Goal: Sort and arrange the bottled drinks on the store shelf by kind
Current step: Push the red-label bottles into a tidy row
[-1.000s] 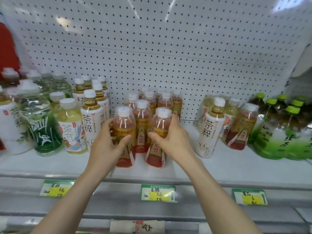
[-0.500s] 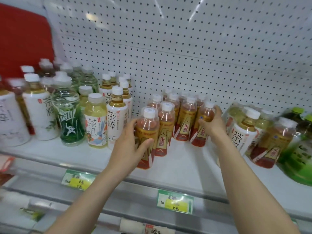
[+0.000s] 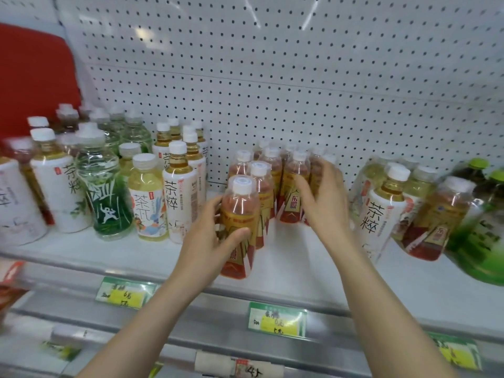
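now left hand [image 3: 209,240] grips front bottle [image 3: 240,207].

White pegboard back wall [image 3: 272,77] fills twelve o'clock, light streaks [image 3: 253,12] on its top; red panel [image 3: 32,77] at ten o'clock; white shelf [image 3: 300,268] with grey price-tag rail [image 3: 204,306] runs across six o'clock.

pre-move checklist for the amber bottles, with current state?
1. Left hand grips front amber bottle: ok.
2. Right hand grips a bottle in the back amber rows: cannot tell.
3. Bare shelf right of the front bottle: ok.
4. All amber grouped: not ok, stray amber bottle stands far right beside a white-label tea.
5. Price tag matches: cannot tell, blurred.
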A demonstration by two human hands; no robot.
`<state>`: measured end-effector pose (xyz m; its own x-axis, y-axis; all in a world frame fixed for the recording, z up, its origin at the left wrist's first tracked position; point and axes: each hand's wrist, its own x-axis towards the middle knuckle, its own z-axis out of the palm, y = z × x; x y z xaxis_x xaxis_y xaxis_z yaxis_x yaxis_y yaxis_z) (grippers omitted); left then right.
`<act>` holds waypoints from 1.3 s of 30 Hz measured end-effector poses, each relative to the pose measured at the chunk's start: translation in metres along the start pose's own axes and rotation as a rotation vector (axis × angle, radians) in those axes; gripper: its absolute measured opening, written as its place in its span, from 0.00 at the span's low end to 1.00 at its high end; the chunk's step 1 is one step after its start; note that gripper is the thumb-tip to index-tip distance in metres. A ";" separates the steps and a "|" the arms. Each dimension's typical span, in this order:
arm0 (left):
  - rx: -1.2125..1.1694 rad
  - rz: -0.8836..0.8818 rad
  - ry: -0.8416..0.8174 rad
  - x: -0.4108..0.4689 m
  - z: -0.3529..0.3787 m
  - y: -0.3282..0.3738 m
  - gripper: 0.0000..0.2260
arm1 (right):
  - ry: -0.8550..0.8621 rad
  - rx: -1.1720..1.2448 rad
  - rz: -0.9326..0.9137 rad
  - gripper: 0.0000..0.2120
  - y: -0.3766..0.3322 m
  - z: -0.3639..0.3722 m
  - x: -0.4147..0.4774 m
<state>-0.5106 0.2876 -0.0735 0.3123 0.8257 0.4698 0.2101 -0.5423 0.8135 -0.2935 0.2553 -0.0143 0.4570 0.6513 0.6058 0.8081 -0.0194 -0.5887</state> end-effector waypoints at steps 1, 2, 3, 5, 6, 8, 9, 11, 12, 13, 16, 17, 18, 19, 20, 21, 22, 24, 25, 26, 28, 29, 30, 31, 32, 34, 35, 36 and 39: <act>-0.014 0.005 -0.010 -0.001 0.009 0.004 0.31 | -0.069 0.063 -0.048 0.26 -0.013 -0.001 -0.014; -0.023 0.016 -0.024 -0.002 0.018 0.010 0.31 | -0.144 0.089 -0.079 0.26 -0.024 -0.003 -0.026; -0.028 0.034 -0.044 -0.002 0.028 0.014 0.31 | -0.207 0.080 -0.100 0.26 -0.029 -0.004 -0.035; 0.008 0.090 -0.081 0.001 0.043 0.022 0.30 | -0.237 0.028 -0.098 0.23 -0.032 -0.012 -0.039; 0.038 0.117 -0.083 0.004 0.046 0.023 0.30 | -0.222 0.007 -0.073 0.19 -0.028 -0.018 -0.037; 0.050 0.130 0.003 0.012 0.043 0.022 0.30 | -0.204 -0.009 -0.001 0.13 -0.014 -0.030 -0.029; 0.039 0.107 0.078 0.019 0.038 0.017 0.28 | -0.189 -0.022 0.024 0.12 -0.005 -0.034 -0.024; 0.066 -0.001 0.186 0.039 0.030 0.007 0.26 | -0.133 -0.083 0.039 0.18 0.011 -0.036 -0.017; 0.089 -0.086 0.183 0.050 0.028 0.003 0.26 | -0.108 -0.090 0.043 0.22 0.015 -0.037 -0.015; 0.076 -0.182 0.147 0.062 0.027 -0.003 0.26 | -0.088 -0.071 0.054 0.23 0.019 -0.036 -0.012; -0.126 -0.369 0.025 0.085 0.032 -0.013 0.23 | -0.104 -0.031 0.084 0.24 0.022 -0.036 -0.001; -0.182 -0.391 0.015 0.087 0.033 -0.014 0.22 | -0.130 -0.036 0.082 0.25 0.021 -0.036 0.003; -0.205 -0.393 0.014 0.087 0.034 -0.013 0.22 | -0.152 -0.041 0.084 0.26 0.021 -0.035 0.007; -0.202 -0.386 0.012 0.087 0.034 -0.013 0.21 | -0.166 -0.042 0.092 0.26 0.022 -0.035 0.010; -0.188 -0.368 0.010 0.086 0.034 -0.013 0.21 | -0.177 -0.044 0.102 0.27 0.023 -0.034 0.012; -0.179 -0.354 0.005 0.086 0.034 -0.015 0.21 | -0.187 -0.046 0.114 0.27 0.024 -0.034 0.014; -0.180 -0.341 -0.010 0.085 0.035 -0.016 0.20 | -0.194 -0.043 0.125 0.27 0.025 -0.033 0.016; -0.188 -0.331 -0.052 0.081 0.036 -0.017 0.19 | -0.195 -0.039 0.138 0.28 0.025 -0.031 0.019; -0.206 -0.334 -0.069 0.079 0.038 -0.017 0.19 | -0.194 -0.041 0.137 0.28 0.025 -0.030 0.020; -0.234 -0.334 -0.083 0.076 0.039 -0.016 0.18 | -0.193 -0.043 0.136 0.28 0.025 -0.028 0.021; -0.294 -0.319 -0.113 0.066 0.043 -0.010 0.16 | -0.190 -0.052 0.140 0.27 0.024 -0.024 0.023; -0.302 -0.297 -0.126 0.062 0.043 -0.008 0.18 | -0.189 -0.058 0.144 0.27 0.024 -0.022 0.025; -0.297 -0.270 -0.143 0.057 0.044 -0.006 0.24 | -0.188 -0.064 0.147 0.27 0.023 -0.020 0.027; -0.280 -0.250 -0.163 0.054 0.044 -0.005 0.30 | -0.186 -0.075 0.151 0.26 0.023 -0.019 0.031; -0.255 -0.234 -0.180 0.051 0.043 -0.004 0.35 | -0.182 -0.089 0.156 0.26 0.023 -0.018 0.034; -0.180 -0.212 -0.203 0.046 0.043 -0.003 0.38 | -0.175 -0.107 0.179 0.25 0.023 -0.015 0.041; -0.109 -0.194 -0.209 0.044 0.044 -0.005 0.39 | -0.170 -0.115 0.187 0.25 0.022 -0.014 0.042; -0.034 -0.167 -0.203 0.042 0.045 -0.006 0.39 | -0.162 -0.125 0.183 0.25 0.021 -0.014 0.042; 0.011 -0.124 -0.176 0.038 0.045 -0.011 0.32 | -0.141 -0.157 0.158 0.28 0.021 -0.014 0.036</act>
<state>-0.4595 0.3182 -0.0804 0.4403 0.8467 0.2988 0.2663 -0.4410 0.8571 -0.2547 0.2680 0.0024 0.5350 0.7295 0.4261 0.7834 -0.2395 -0.5735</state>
